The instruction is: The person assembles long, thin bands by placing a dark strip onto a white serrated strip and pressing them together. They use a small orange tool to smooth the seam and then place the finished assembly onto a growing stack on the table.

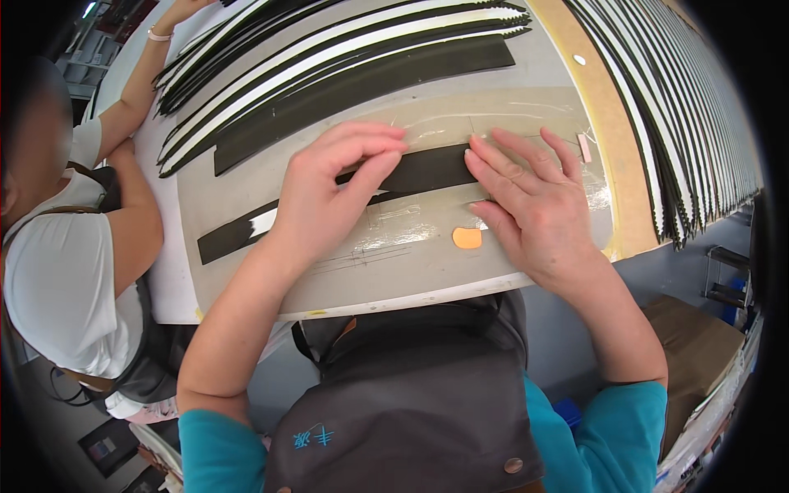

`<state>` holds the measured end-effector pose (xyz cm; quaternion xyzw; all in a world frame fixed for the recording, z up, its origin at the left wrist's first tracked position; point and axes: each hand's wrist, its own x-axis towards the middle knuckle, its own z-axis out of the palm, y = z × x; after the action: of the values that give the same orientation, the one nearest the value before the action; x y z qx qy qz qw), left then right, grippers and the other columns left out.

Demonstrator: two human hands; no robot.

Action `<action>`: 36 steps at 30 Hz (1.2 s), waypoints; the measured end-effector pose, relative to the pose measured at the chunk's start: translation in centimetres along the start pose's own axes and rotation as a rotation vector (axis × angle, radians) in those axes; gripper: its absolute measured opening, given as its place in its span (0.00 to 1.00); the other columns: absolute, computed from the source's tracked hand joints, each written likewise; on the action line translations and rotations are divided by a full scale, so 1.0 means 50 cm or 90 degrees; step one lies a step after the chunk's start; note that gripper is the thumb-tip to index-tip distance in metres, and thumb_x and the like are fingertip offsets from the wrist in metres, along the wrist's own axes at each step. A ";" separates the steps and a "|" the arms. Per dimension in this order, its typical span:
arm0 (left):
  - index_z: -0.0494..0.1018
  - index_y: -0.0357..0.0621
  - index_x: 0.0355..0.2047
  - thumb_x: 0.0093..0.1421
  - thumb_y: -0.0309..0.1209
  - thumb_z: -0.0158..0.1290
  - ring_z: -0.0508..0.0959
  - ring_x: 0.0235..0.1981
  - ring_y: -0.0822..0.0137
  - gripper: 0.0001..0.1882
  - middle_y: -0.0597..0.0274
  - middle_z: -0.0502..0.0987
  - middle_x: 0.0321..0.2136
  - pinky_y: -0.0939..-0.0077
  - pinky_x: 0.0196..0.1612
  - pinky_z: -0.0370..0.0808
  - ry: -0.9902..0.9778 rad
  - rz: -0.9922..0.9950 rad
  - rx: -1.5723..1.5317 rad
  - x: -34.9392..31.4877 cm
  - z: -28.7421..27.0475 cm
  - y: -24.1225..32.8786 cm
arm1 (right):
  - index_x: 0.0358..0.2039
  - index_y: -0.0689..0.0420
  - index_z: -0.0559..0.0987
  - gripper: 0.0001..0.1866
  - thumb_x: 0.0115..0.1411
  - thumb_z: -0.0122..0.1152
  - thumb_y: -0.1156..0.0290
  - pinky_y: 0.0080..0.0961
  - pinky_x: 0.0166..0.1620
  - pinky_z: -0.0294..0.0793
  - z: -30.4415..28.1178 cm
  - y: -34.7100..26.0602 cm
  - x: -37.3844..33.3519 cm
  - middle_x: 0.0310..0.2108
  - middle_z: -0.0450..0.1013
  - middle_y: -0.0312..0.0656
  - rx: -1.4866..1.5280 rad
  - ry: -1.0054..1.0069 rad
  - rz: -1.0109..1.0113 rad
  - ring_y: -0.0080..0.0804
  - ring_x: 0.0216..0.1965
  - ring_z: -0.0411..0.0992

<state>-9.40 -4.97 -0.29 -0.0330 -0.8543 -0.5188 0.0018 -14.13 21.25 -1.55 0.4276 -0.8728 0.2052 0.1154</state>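
Person's L hand (322, 185) and R hand (534, 197) are both at a long black strip (431, 168), which runs under the L hand, w/ its R end at the R fingertips. L thumb & index tips sit close together by the strip's upper edge; can't tell if they pinch anything. R fingers are spread. L hand blocks the strip's mid part; a white patch (263, 222) shows L of it. Beyond the L fingers: wide black band (370, 92), then bundled blk-and-white strips (329, 49). Just R of R little finger, small pink block (584, 148); below R thumb, orange piece (467, 238). Farther R, a row of similar strips (699, 115). Co-worker's arm (131, 234) is well L of L fingers. Brown boxlike thing (699, 345), low R of R fingers; contents can't be told.
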 end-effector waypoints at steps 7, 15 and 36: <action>0.85 0.46 0.44 0.55 0.23 0.66 0.77 0.50 0.58 0.15 0.62 0.82 0.49 0.68 0.50 0.78 0.054 0.133 0.200 -0.036 0.025 0.002 | 0.58 0.53 0.80 0.27 0.57 0.71 0.64 0.50 0.70 0.57 -0.002 0.002 -0.002 0.62 0.75 0.35 0.021 -0.022 0.006 0.38 0.65 0.69; 0.85 0.47 0.43 0.54 0.21 0.65 0.76 0.49 0.55 0.15 0.62 0.81 0.50 0.65 0.51 0.76 0.046 0.208 0.282 -0.037 0.030 -0.011 | 0.56 0.50 0.82 0.25 0.56 0.71 0.65 0.49 0.69 0.57 -0.005 0.001 0.000 0.62 0.74 0.36 0.013 -0.029 0.004 0.41 0.66 0.67; 0.82 0.40 0.43 0.58 0.21 0.62 0.78 0.48 0.56 0.12 0.63 0.83 0.48 0.62 0.53 0.74 0.053 0.285 0.395 -0.045 0.043 0.000 | 0.51 0.56 0.83 0.21 0.56 0.68 0.66 0.48 0.72 0.57 -0.016 0.016 0.037 0.53 0.76 0.37 0.001 -0.061 -0.127 0.35 0.62 0.69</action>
<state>-7.10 -3.21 -1.38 -0.1954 -0.9415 -0.2232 0.1599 -15.85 20.75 -0.33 0.5220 -0.8301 0.1728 0.0926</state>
